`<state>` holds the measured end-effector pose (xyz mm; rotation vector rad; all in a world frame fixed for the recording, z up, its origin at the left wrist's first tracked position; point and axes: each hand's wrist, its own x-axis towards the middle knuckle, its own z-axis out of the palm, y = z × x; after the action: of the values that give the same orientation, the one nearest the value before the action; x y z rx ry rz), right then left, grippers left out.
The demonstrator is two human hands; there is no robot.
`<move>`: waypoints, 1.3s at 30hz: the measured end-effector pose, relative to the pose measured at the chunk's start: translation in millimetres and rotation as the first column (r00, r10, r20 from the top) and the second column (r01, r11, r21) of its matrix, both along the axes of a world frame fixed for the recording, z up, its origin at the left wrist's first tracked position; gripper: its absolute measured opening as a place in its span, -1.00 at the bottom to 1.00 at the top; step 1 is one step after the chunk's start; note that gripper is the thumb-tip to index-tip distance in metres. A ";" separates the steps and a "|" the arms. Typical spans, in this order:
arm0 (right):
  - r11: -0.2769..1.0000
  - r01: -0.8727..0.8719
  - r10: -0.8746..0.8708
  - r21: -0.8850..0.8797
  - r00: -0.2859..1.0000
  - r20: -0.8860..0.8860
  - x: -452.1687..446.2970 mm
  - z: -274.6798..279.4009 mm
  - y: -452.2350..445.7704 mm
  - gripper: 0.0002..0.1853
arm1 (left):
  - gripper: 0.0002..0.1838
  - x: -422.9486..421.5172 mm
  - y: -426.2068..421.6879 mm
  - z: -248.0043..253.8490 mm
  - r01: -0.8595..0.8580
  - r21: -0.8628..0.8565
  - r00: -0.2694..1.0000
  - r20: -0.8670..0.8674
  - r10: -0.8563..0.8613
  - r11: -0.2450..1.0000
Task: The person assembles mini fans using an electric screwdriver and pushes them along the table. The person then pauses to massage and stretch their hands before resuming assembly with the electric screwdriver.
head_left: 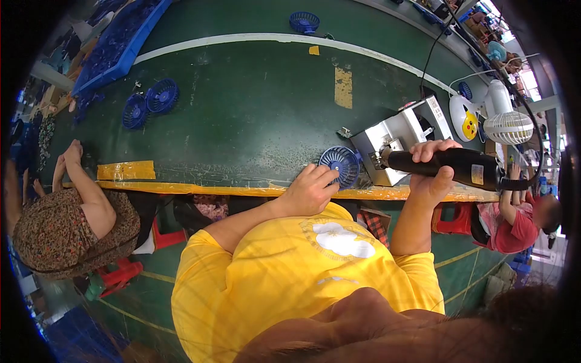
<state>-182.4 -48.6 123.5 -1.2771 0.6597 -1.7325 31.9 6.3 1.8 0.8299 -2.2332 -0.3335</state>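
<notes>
My right hand [431, 172] is wrapped around a thick black corded electric screwdriver [451, 167], which lies almost level. Its metal tip end points left, over a silver metal fixture [387, 136] at the table's near edge. Beside the fixture is a small round blue fan [341, 166] with a slatted cage. My left hand [310, 190] has its fingers curled against the left rim of this fan. The exact spot where the tool's tip meets the work is hard to make out.
More blue fans [162, 95] lie on the green table [254, 109]. A blue tray [130, 51] stands far left. A white fan [507, 124] and a yellow-faced white item [465, 120] stand right. People sit on both sides. A cord [535, 142] runs from the tool.
</notes>
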 end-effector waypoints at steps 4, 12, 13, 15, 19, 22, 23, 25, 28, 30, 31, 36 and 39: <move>0.995 -0.099 0.096 0.032 0.991 0.092 13.3 -9.4 2.7 -0.34 | -0.80 -1.5 1.7 3.0 0.010 -0.044 1.000 0.011 -0.010 0.999; 0.953 -0.294 0.286 0.066 0.952 0.106 55.5 -37.1 -2.7 -0.35 | -0.82 -1.3 0.1 -3.6 -0.021 -0.089 1.000 0.020 0.022 0.996; 0.947 -0.313 0.305 0.072 0.947 0.105 58.4 -38.8 -3.8 -0.37 | -0.83 -1.0 0.0 -3.5 -0.020 -0.085 1.000 0.018 0.022 0.996; 0.933 -0.350 0.341 0.084 0.934 0.102 64.1 -41.0 -5.9 -0.42 | -0.84 -0.6 -0.3 -2.9 -0.019 -0.078 1.000 0.013 0.020 0.997; 0.892 -0.411 0.407 0.191 0.912 0.059 70.5 -46.2 -14.2 -0.52 | -0.85 -0.7 -1.1 -3.4 -0.024 -0.081 1.000 -0.011 0.023 0.996; 0.893 -0.400 0.402 0.205 0.915 0.037 74.7 -47.1 -15.0 -0.55 | -0.86 -0.1 -0.3 -4.4 -0.022 -0.075 1.000 -0.019 0.021 0.997; 0.896 -0.399 0.401 0.198 0.916 0.030 75.7 -47.2 -15.9 -0.56 | -0.86 -0.1 0.0 -4.3 -0.020 -0.069 1.000 -0.021 0.019 0.997; 0.885 -0.421 0.420 0.198 0.906 0.045 73.8 -48.9 -14.6 -0.52 | -0.85 0.8 -1.4 -4.2 -0.016 -0.068 1.000 -0.026 0.014 0.998; 0.894 -0.413 0.409 0.177 0.911 0.061 66.5 -52.4 -10.5 -0.48 | -0.84 6.1 -2.9 -0.3 0.013 -0.068 1.000 -0.012 -0.014 0.998; 0.930 -0.344 0.337 0.133 0.939 0.074 58.1 -50.3 -7.9 -0.41 | -0.85 12.2 -5.0 4.2 0.048 -0.074 0.999 0.012 -0.047 0.996; 0.947 -0.295 0.283 0.127 0.954 0.101 56.0 -41.4 -2.5 -0.38 | -0.86 16.0 -6.5 5.6 0.064 -0.089 0.998 0.035 -0.061 0.994; 0.979 -0.194 0.189 0.056 0.978 0.085 41.6 -32.2 8.6 -0.31 | -0.92 69.5 -66.2 20.7 -0.266 -0.418 0.923 0.149 0.355 0.869; 0.978 -0.199 0.200 0.068 0.980 0.002 41.4 -46.5 16.5 -0.31 | -0.63 148.8 -121.4 54.5 -0.723 -0.530 0.405 0.193 0.894 0.443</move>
<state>-141.0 -32.0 77.0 -1.2559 0.5678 -1.5312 180.7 -115.1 56.3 1.8120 -1.8151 0.8479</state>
